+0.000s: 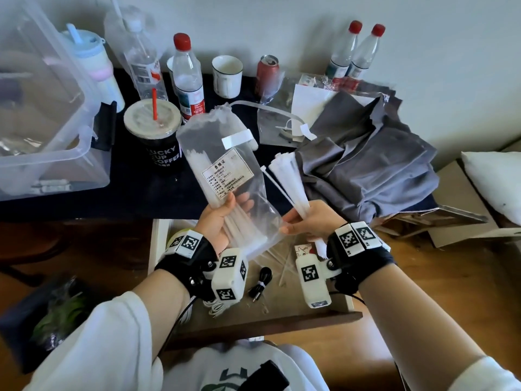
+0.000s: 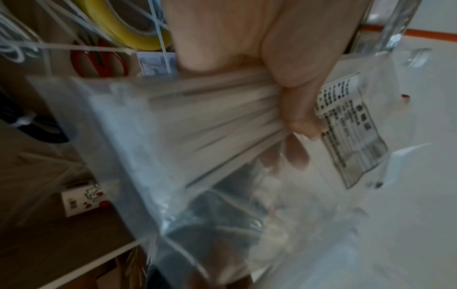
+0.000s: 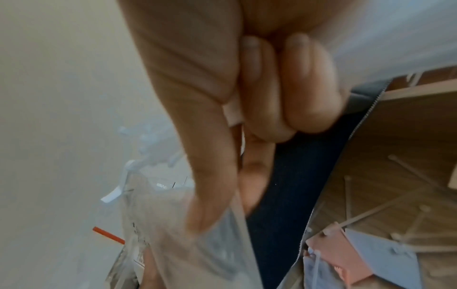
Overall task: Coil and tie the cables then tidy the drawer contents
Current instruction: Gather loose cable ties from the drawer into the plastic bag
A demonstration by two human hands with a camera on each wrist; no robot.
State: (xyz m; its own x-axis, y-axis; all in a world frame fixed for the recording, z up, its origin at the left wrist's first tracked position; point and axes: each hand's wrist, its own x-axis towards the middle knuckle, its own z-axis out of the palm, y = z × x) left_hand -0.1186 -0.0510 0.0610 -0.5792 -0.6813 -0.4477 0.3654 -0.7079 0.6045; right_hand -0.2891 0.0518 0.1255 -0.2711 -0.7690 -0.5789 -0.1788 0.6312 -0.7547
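Left hand (image 1: 218, 221) grips a clear bag (image 1: 225, 176) of white zip ties, thumb on front, fingers curled behind, pinching bag & ties together. Right hand (image 1: 308, 221) is clenched round a loose bundle of ties (image 1: 286, 180), fanned upward, thumb & forefinger also at the bag's open lower edge. Both are held over the open drawer (image 1: 324, 314), just in front of the table (image 1: 146, 193). In the drawer lie a tied black cable (image 1: 260, 280), a white cable (image 1: 217, 307) & stray ties.

Judgement: ties are light, springy, slick, so hold mid-bundle, firmly; bag is limp, needs its mouth held open. Cup (image 1: 158, 134) & bottles crowd the table; open room lies above the drawer.
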